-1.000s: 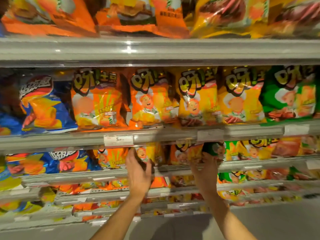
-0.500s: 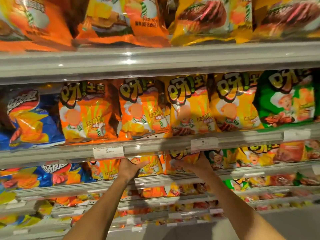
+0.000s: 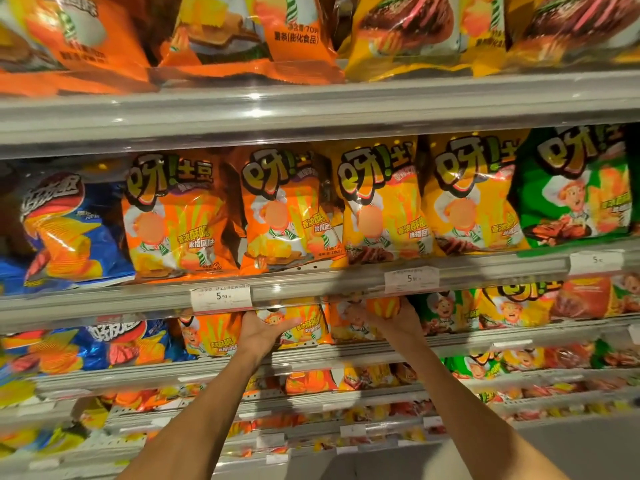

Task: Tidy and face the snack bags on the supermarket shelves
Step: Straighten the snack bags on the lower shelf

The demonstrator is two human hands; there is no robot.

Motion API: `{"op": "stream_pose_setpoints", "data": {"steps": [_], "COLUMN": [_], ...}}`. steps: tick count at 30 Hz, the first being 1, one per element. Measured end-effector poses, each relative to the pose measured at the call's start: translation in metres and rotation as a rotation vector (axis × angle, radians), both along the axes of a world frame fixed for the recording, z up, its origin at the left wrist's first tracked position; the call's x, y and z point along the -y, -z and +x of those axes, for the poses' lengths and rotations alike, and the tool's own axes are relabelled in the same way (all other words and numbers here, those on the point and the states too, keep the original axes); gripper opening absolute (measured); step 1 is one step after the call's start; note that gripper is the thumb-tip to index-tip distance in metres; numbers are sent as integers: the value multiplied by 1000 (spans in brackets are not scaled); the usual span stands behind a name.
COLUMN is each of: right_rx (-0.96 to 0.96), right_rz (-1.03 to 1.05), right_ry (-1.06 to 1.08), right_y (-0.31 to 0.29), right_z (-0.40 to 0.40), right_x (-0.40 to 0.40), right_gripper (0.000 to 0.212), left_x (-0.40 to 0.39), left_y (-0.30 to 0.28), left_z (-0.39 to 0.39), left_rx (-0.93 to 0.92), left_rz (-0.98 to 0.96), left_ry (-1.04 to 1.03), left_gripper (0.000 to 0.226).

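Note:
Both hands reach under the rail of the middle shelf [image 3: 311, 289] to the row of small bags below it. My left hand [image 3: 263, 332] holds an orange snack bag [image 3: 306, 329]: its thumb lies across the bag's front and its fingers disappear behind the price tag. My right hand [image 3: 393, 323] grips the crumpled top of a neighbouring orange bag [image 3: 382, 306], fingers curled round it. On the shelf above stand upright orange bags [image 3: 180, 220], yellow bags [image 3: 384, 209] and a green bag [image 3: 578, 195], labels facing out.
Blue bags [image 3: 65, 230] fill the left end of both rows. Green and yellow bags [image 3: 446, 310] sit to the right of my right hand. Price tags [image 3: 220, 299] hang on the rails. More shelves of bags run below, and large bags [image 3: 242, 32] above.
Both hands have risen and gone deeper under the shelf rail. My right hand has shifted left, off a green-topped bag onto an orange one. The view has tilted upward.

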State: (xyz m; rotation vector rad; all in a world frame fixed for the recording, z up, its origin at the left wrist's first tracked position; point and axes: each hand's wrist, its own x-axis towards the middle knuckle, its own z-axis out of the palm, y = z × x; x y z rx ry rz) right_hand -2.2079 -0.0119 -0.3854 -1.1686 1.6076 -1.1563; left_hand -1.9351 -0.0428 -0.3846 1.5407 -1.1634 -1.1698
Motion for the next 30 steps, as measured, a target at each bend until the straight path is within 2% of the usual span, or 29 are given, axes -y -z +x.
{"op": "stream_pose_setpoints", "data": {"steps": [6,10,18,22,27,30], "right_rx": [47,27,171,100,-11,-14], "right_rz": [-26,37,84,113,119,102], "right_ry": [-25,-30,38,81,107,136], "right_y": [-11,-12,-1,7,7,5], "right_z": [-6,-22,-82,-106,-123,-131], "right_x": [-10,-31,-85,-103,-122,-132], "right_gripper": [108,120,100,87,90,92], "left_x": [-4,-7,-20,-24,-19,-18], "left_y": [0,-2,-13,-14,-8,-2], "left_z": [-14,-27,-87,-116,-138,-153], "left_rx": [79,57,61,100,114,80], "left_rz": [-40,-14,-45,-23,-25,-19], "left_ry": [-28,-56,-81,-35,38,49], "left_gripper": [70,79,76,71,76,76]}}
